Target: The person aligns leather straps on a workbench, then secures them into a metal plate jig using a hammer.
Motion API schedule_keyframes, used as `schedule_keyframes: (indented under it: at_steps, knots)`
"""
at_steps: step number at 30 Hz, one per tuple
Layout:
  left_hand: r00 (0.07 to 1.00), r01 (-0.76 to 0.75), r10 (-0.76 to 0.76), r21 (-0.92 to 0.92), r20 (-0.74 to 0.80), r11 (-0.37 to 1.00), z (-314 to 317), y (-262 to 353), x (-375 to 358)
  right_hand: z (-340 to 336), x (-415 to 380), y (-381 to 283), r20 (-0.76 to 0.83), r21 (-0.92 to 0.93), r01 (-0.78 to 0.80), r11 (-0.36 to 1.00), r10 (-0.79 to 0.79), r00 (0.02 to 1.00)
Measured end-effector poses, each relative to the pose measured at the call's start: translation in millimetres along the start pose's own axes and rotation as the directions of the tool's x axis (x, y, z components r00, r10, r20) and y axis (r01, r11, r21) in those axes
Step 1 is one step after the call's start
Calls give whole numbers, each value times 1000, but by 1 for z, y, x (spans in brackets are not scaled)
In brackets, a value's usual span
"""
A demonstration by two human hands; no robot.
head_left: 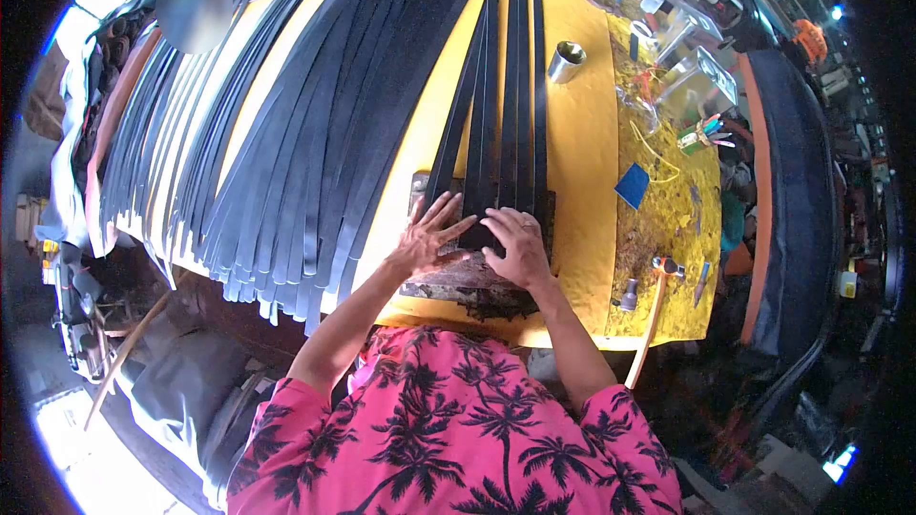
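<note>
Several long black strips (515, 114) run down the yellow table cover toward me, their near ends on a dark, worn block (468, 278). My left hand (431, 236) lies with its fingers spread at the left side of the strip ends, fingertips touching them. On the right side of the same ends rests my right hand (517, 246), its fingers bent and slightly apart, touching the strips. Neither hand visibly grips anything. A large fan of black strips (334, 105) covers the table to the left.
To the right are a metal cup (566, 62), a blue square piece (632, 186), a holder with pens (704, 136), a hammer (655, 310) and a small dark tool (630, 295). A blurred round patch sits at the upper left. A dark padded roll (792, 191) stands beyond the table's right edge.
</note>
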State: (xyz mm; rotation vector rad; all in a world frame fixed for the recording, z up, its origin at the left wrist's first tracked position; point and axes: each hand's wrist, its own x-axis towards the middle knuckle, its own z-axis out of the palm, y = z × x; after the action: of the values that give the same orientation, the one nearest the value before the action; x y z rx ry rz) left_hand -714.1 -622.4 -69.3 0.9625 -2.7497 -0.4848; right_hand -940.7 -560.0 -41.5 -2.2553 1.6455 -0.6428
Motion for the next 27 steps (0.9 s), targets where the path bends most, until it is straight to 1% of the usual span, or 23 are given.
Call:
schedule_keyframes:
  at_steps: [1, 3, 4, 5, 7, 11, 17, 19, 20, 21, 23, 24, 25, 27]
  knots:
    - [1000, -24, 24, 35, 19, 999, 4, -2, 3, -1, -2, 2, 6, -3, 4, 1000, -4, 1000]
    - [999, -36, 35, 52, 21, 998, 9, -7, 2, -4, -8, 6, -101, 48, -123, 991, 128, 987]
    - [998, -52, 51, 73, 28, 996, 10, -10, 1, -6, -10, 7, -130, 75, -126, 989, 135, 982]
    - [998, -58, 56, 71, 29, 996, 11, -11, 1, -6, -12, 6, -132, 73, -131, 989, 140, 981]
    - [998, -67, 69, 79, -15, 995, 12, -13, 1, -9, -18, 4, -129, 55, -145, 988, 151, 980]
    - [998, -63, 65, 103, -19, 993, 10, -14, 1, -6, -20, -6, -121, 73, -155, 985, 163, 979]
    - [995, -95, 96, 55, -15, 994, -7, -19, -9, 1, -9, -24, -118, 77, -128, 989, 137, 984]
    - [992, 7, -15, -59, -129, 998, -21, -28, -25, 7, -2, -32, -106, 63, -83, 995, 89, 990]
    - [991, 46, -48, -21, -126, 999, -24, -35, -34, 14, 2, -37, -91, 55, -76, 996, 81, 993]
    - [994, 65, -68, -35, -90, 997, -27, -42, -44, 22, 4, -42, -93, 58, -80, 995, 85, 992]
    - [997, 48, -49, -24, -64, 999, -28, -51, -55, 35, 13, -57, -6, 6, -31, 999, 31, 999]
    - [999, 38, -39, -24, -37, 999, -27, -54, -57, 41, 19, -63, 32, 14, -18, 1000, 18, 999]
    - [1000, 30, -30, -27, -9, 999, -27, -55, -58, 45, 24, -66, 31, 15, -17, 1000, 16, 999]
    - [999, 35, -35, -11, 16, 999, -25, -58, -56, 51, 34, -70, 91, -96, 73, 993, -65, 994]
